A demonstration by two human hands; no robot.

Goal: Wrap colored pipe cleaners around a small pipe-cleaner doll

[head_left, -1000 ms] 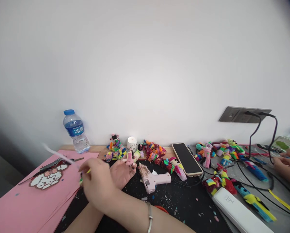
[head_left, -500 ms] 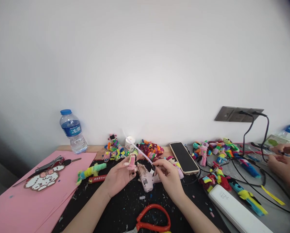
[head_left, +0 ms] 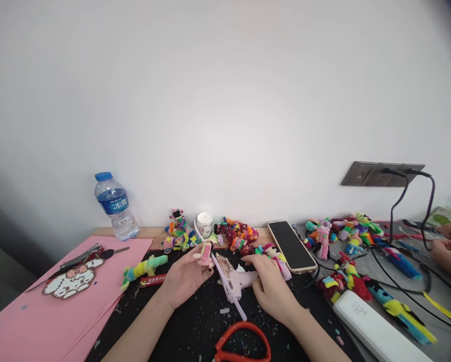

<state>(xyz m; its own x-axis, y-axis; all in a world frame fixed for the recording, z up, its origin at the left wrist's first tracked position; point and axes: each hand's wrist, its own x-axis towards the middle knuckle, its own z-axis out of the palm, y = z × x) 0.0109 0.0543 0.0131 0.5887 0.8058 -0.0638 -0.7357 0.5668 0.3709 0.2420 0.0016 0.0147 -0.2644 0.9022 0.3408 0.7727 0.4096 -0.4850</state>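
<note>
My left hand [head_left: 189, 278] pinches a small pink fuzzy pipe-cleaner piece [head_left: 206, 254] with a yellowish stripe between thumb and fingers. From that piece a pale lilac pipe cleaner [head_left: 233, 294] slants down to the right, its lower end free; another pale stretch rises beside the white cup. Behind the lilac strip lies a pale lilac glue gun [head_left: 237, 282], its nozzle end smeared brown. My right hand [head_left: 272, 285] is around its handle, index finger above and thumb below; the grip is partly hidden. Red-handled scissors [head_left: 242, 327] lie at the bottom edge.
Pink sheets [head_left: 78, 322] and a water bottle [head_left: 115, 206] stand left. Along the wall are a white cup [head_left: 204, 224], pipe-cleaner figures [head_left: 240, 234] and a phone [head_left: 293, 246]. Right are a white power bank [head_left: 376, 327], cables and another person's hands [head_left: 449, 251].
My right hand has let go of the lilac pipe cleaner and moved to the glue gun's handle. The strip has swung from pointing up-left to hanging down-right. The view has shifted slightly.
</note>
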